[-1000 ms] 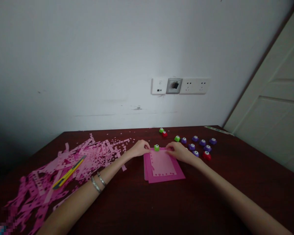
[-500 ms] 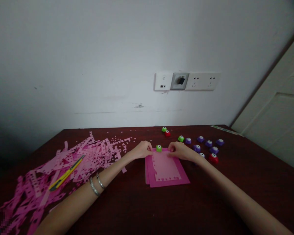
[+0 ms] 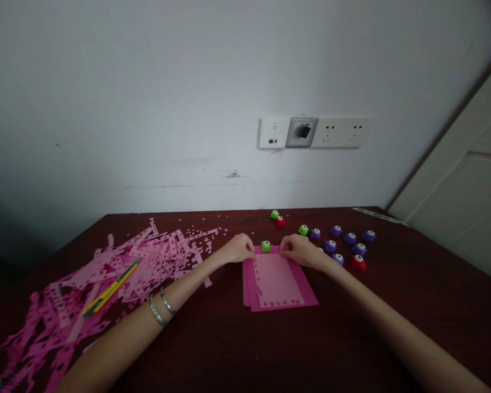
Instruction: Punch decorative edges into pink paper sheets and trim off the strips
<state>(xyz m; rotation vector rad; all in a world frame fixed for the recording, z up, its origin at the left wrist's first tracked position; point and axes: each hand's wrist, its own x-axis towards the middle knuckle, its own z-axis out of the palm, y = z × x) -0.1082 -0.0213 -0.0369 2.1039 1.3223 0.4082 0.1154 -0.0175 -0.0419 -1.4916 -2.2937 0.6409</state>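
A light pink sheet of paper [image 3: 277, 279] with small punched shapes along its left and bottom edges lies on darker magenta sheets [image 3: 306, 289]. My left hand [image 3: 238, 249] pinches the light sheet's upper left corner between thumb and fingers. At the upper right corner, my right hand [image 3: 299, 250] has its fingers closed on the same sheet. A green craft punch [image 3: 265, 246] sits at the top edge of the papers, between both hands, and neither hand touches it.
Pink paper strips [image 3: 147, 256] and scraps cover the table's left side, with a yellow utility knife [image 3: 112, 287] on top. Several purple punches [image 3: 350, 238] and a red punch [image 3: 358, 263] stand at the right. Behind the brown table [image 3: 229, 349] is a wall with sockets [image 3: 339, 132].
My right hand has shifted slightly left along the sheet's top edge. My left hand and the papers stay nearly in place; the whole view has moved a little.
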